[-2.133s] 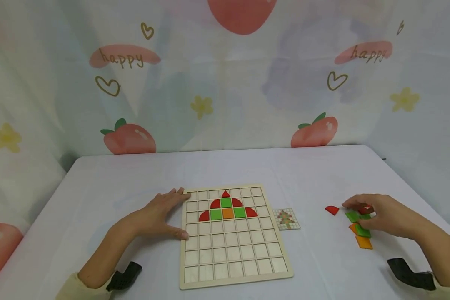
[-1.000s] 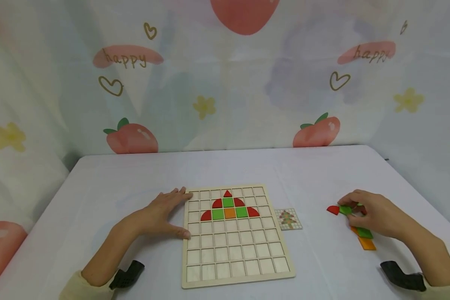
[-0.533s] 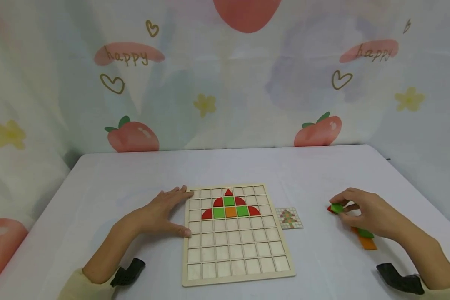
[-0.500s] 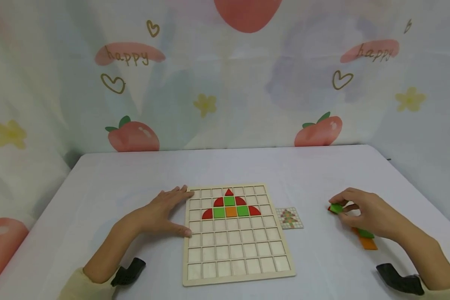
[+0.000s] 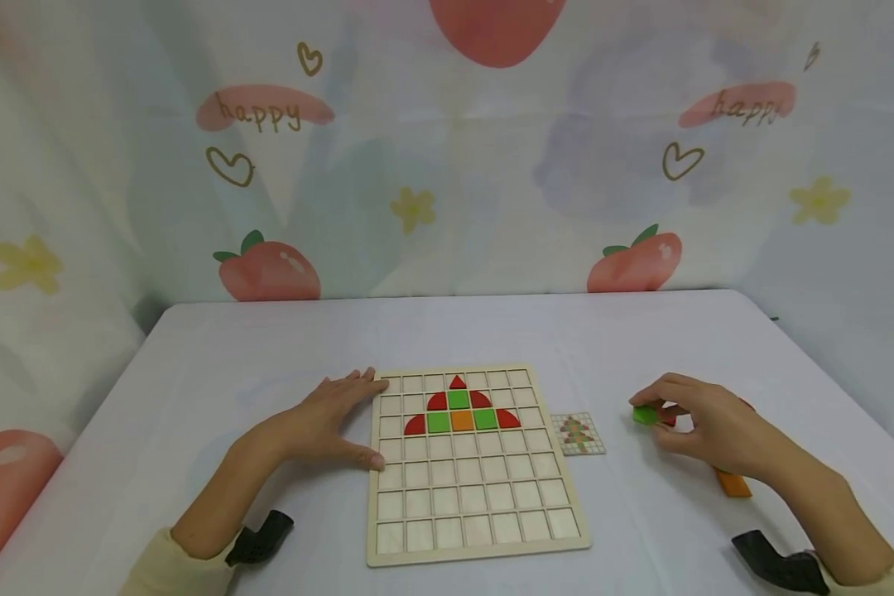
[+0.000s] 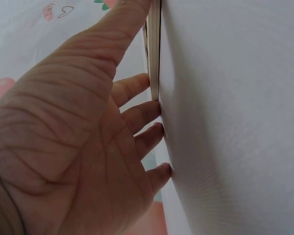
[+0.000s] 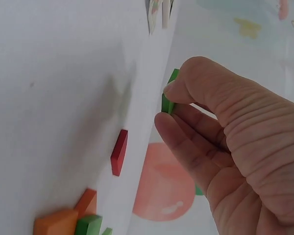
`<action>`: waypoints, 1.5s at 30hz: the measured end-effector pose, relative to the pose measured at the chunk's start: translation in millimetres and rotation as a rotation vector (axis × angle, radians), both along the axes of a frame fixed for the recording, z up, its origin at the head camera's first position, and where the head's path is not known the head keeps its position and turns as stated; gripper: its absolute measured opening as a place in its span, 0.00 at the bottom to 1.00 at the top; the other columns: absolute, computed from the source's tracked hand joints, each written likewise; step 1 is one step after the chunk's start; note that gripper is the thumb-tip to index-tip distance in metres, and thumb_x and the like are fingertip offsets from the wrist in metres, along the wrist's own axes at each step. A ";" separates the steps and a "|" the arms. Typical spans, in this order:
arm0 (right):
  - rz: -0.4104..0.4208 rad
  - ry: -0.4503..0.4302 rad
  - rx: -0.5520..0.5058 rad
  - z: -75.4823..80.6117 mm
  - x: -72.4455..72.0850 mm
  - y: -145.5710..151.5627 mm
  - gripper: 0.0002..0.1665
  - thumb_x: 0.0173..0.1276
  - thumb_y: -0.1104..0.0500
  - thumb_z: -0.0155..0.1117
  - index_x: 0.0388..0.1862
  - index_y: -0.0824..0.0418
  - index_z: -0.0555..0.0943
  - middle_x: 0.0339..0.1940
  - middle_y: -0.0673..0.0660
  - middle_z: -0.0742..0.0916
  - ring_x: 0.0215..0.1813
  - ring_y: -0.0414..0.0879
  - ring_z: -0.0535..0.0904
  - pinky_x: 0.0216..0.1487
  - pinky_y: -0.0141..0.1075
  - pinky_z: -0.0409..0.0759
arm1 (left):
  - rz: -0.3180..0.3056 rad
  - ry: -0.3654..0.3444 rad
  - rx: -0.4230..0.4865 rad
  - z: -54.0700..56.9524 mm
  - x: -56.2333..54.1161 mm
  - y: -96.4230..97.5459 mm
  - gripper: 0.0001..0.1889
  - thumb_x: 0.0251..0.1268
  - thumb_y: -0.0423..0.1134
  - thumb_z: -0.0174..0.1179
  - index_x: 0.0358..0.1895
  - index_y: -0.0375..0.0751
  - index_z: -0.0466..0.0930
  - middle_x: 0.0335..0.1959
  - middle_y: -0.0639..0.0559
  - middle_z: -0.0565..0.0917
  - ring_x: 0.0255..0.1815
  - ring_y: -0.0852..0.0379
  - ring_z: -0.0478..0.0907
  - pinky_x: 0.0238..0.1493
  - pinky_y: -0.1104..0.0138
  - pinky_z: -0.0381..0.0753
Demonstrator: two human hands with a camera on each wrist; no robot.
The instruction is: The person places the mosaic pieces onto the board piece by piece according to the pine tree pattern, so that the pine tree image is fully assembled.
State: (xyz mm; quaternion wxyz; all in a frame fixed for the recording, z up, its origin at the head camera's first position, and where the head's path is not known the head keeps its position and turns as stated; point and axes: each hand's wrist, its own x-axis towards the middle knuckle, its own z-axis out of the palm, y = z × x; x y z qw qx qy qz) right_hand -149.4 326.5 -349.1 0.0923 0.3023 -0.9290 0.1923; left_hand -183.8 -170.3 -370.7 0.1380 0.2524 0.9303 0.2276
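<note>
My left hand (image 5: 319, 426) rests against the left edge of a wooden grid board (image 5: 484, 553), thumb and fingers spread and touching its rim. Inlaid in the board's upper rows are red, green and one orange tile (image 5: 462, 420), forming a stepped triangle. To the right of the board, my right hand (image 5: 715, 426) pinches a green tile (image 5: 645, 415) between thumb and fingers, raised off the table in the right wrist view. Below it there lies a loose red tile (image 7: 119, 152), mostly hidden by the hand in the head view.
A small pattern card (image 5: 578, 434) with a printed tree lies against the board's right side. Orange tiles (image 7: 54, 223) and green tiles (image 7: 88, 224) lie close together near my right wrist. A printed curtain (image 5: 447, 165) hangs behind the white table.
My right hand took up a green tile from the loose pieces and has carried it left, past the red tile. The left hand has stayed at the board's edge.
</note>
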 end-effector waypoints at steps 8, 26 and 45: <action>0.043 -0.007 -0.020 5.0 -0.6 -25.1 0.24 0.51 0.73 0.77 0.46 0.56 0.86 0.43 0.40 0.85 0.41 0.32 0.82 0.42 0.30 0.87 | -0.005 -0.002 0.000 1.8 -0.1 -0.9 0.58 0.48 0.62 0.78 0.79 0.41 0.60 0.82 0.37 0.56 0.83 0.37 0.48 0.80 0.38 0.44; 0.106 -0.146 0.035 19.3 -6.0 -80.9 0.18 0.60 0.69 0.74 0.48 0.57 0.85 0.43 0.42 0.84 0.44 0.39 0.84 0.44 0.38 0.88 | -0.011 0.017 0.010 -5.2 -1.5 1.9 0.57 0.48 0.63 0.77 0.80 0.43 0.60 0.82 0.38 0.57 0.83 0.37 0.48 0.80 0.38 0.46; 0.286 -0.103 0.041 29.5 -15.1 -138.0 0.18 0.61 0.72 0.69 0.50 0.59 0.84 0.45 0.47 0.84 0.44 0.43 0.81 0.44 0.38 0.86 | 0.001 0.007 0.002 -2.1 -0.4 -0.4 0.57 0.48 0.63 0.77 0.80 0.43 0.60 0.82 0.38 0.56 0.83 0.37 0.48 0.80 0.39 0.44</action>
